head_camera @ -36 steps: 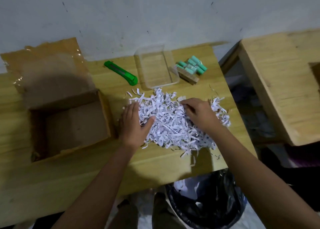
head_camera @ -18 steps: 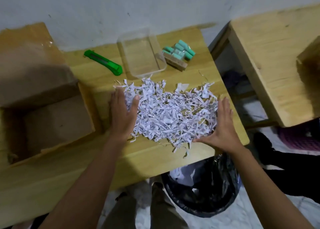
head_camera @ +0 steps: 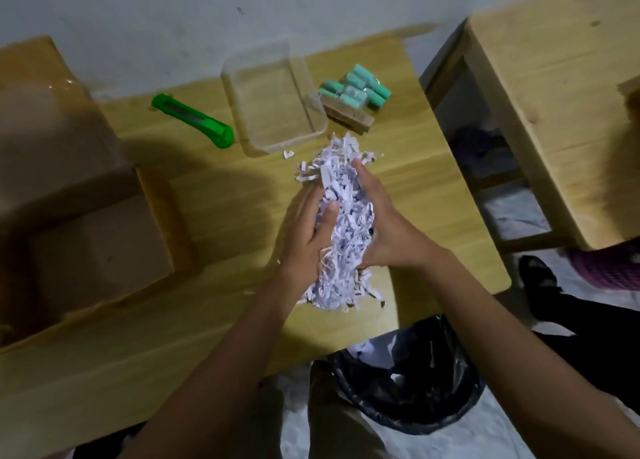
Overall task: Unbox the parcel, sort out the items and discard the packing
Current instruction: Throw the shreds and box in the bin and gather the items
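A bundle of white shredded paper is pressed between my left hand and my right hand, lifted just above the wooden table. Strands hang out below and above my palms. The open cardboard box lies at the left, its inside bare. A clear plastic tray stands at the back. To its right lie several teal items on a small brown box. A green box cutter rests left of the tray.
A bin lined with a black bag stands on the floor below the table's front edge, with some paper inside. A second wooden table is at the right. A white wall runs behind. A few paper scraps lie by the tray.
The spread-out heap of shredded paper has been swept together and picked up. Both hands moved inward from its sides and now squeeze it as one bundle.
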### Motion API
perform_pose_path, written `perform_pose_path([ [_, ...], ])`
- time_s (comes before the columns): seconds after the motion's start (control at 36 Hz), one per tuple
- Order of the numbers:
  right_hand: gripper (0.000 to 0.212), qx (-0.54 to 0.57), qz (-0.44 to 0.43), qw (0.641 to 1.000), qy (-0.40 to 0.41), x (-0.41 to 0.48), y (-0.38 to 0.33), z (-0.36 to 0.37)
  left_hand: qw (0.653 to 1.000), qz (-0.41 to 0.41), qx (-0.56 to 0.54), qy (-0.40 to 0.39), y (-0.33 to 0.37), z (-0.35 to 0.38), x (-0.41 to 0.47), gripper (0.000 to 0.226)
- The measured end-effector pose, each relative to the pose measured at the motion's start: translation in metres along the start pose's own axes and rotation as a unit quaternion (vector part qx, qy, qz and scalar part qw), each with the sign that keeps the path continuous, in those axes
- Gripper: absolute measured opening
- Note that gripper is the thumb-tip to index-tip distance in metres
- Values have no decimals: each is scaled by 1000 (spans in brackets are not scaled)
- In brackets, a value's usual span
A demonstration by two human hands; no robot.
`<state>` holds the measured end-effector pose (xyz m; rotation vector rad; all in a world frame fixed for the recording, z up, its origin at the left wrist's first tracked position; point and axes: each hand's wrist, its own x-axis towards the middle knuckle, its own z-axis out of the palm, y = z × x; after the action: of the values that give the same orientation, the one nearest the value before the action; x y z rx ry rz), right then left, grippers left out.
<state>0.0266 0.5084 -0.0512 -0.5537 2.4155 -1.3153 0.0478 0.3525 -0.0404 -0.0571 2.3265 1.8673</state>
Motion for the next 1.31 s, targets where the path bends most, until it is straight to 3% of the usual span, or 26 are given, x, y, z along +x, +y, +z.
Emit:
perform_pose_path([
  [0.08, 125, 9, 9, 1000, 9, -3, 1, 5, 996, -36, -79, -6, 9, 1, -5, 39],
  [0.22, 95, 39, 24, 996, 72, -19, -8, 11, 994, -24, -109, -1, 13, 5, -12, 32],
  [0.33, 90, 47, 54, 987, 140, -43, -13, 18, 991, -13, -132, 11, 14, 16, -15, 25],
  [0.53, 76, 32, 105, 949, 297, -115, -33, 17, 984, -2, -163, -74, 33, 58, -40, 15],
  [0.69, 78, 1, 172, 915, 364, -191, -38, 13, 974, 22, -156, -162, 47, 110, -74, 14],
  [0.92, 82, 26, 302, 873, 382, -277, 3, 48, 951, 5, -55, -303, 0, 177, -122, 16],
  [1.11, 85, 49, 383, 871, 302, -295, 76, 97, 944, -42, 79, -317, -90, 207, -133, 24],
  [1.31, 81, 50, 395, 876, 271, -300, 114, 119, 916, 18, 228, -331, -125, 203, -126, 34],
])
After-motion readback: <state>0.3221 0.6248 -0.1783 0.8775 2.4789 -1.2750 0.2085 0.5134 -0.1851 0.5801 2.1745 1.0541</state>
